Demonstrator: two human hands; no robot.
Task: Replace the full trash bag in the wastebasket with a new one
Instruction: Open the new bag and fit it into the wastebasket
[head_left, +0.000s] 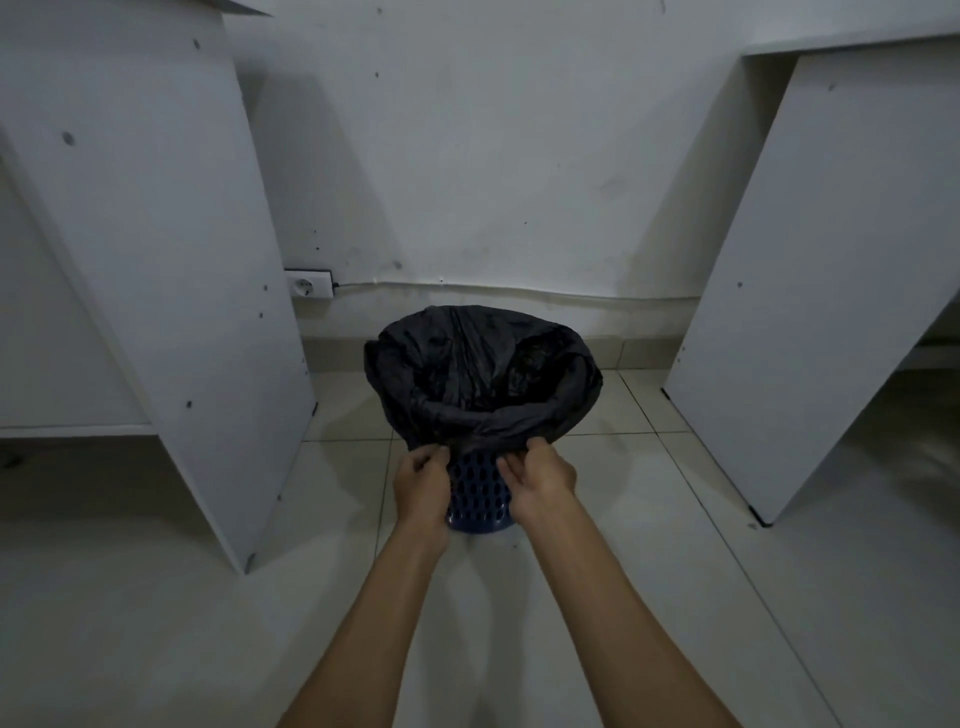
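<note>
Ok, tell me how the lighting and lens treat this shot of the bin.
Head view: dim, bluish light; the black trash bag loses its folds in darkness, so its contents are unreadable. The blue wastebasket shows its holes clearly between the left hand and right hand. Wide-angle distortion splays the white panels outward. No glare; soft shadows fall on the tiled floor.

Two bare forearms enter from the bottom edge, with no sleeve, cuff or glove anywhere along their visible length (the upper arms lie outside the picture). Neither wrist carries a watch, band or bracelet. The left hand (422, 480) and the right hand (537, 475) are uncovered too, and no ring shows on the fingers that can be seen. The dim light leaves finer detail, such as the nails, too dark to tell.
</note>
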